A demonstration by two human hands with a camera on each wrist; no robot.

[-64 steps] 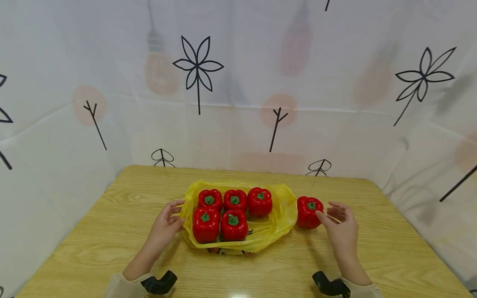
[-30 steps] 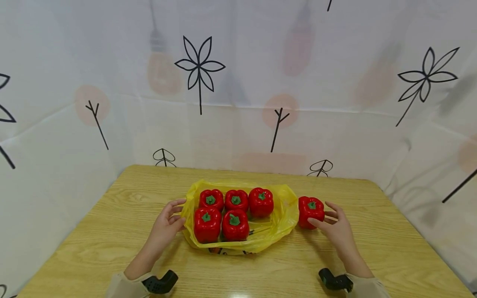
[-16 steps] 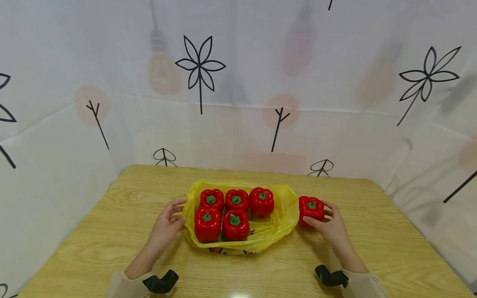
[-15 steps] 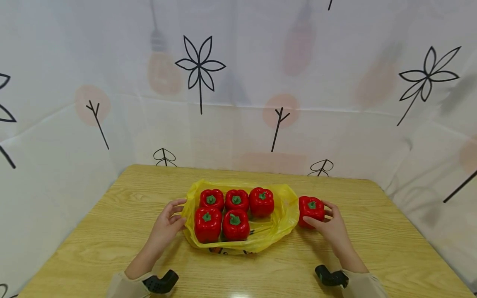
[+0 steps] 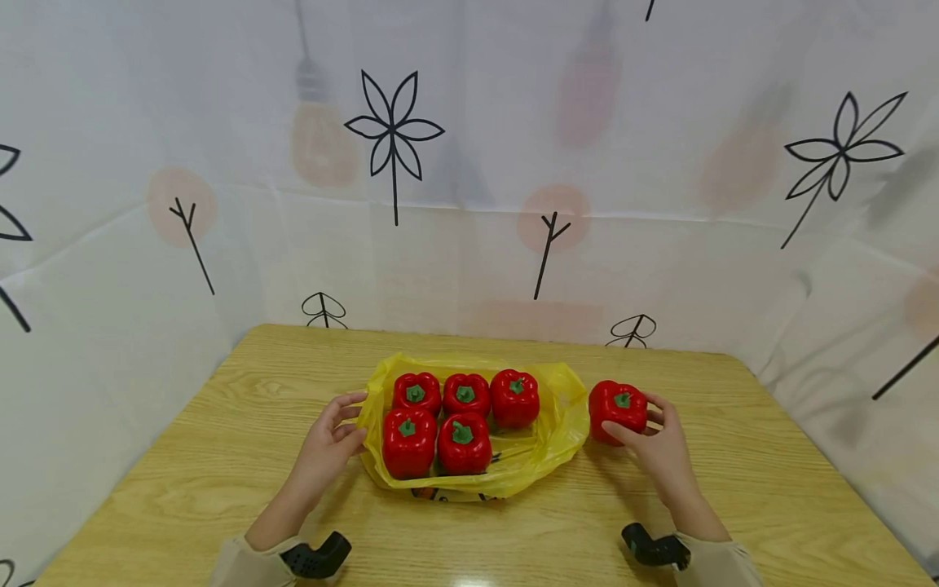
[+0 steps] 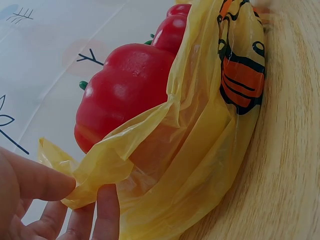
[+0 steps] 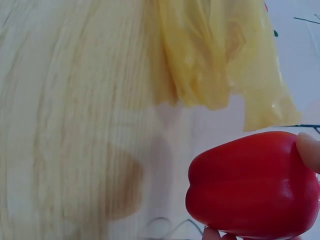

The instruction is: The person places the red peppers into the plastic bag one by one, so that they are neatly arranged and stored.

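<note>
A glossy red bell pepper (image 5: 614, 409) with a green stem is gripped by my right hand (image 5: 667, 453), thumb on the near side and fingers on the far right. In the right wrist view the pepper (image 7: 247, 187) is raised over the table, its shadow apart from it. Just left of it lies a wide-open yellow plastic bag (image 5: 561, 432), with several more red bell peppers (image 5: 464, 444) inside, stems up. My left hand (image 5: 328, 440) pinches the bag's left rim; the left wrist view shows the thumb (image 6: 42, 175) and fingers on the yellow film (image 6: 107, 167).
The bag stands on a light wood-grain table (image 5: 469, 538). Behind the table and at its sides hangs a white cloth (image 5: 469, 269) with printed flowers and twigs. A black wrist device (image 5: 317, 556) sits on each forearm.
My right hand closed in on the lone pepper from the right, took hold of it and lifted it slightly, tilting it. My left hand has stayed at the bag's rim.
</note>
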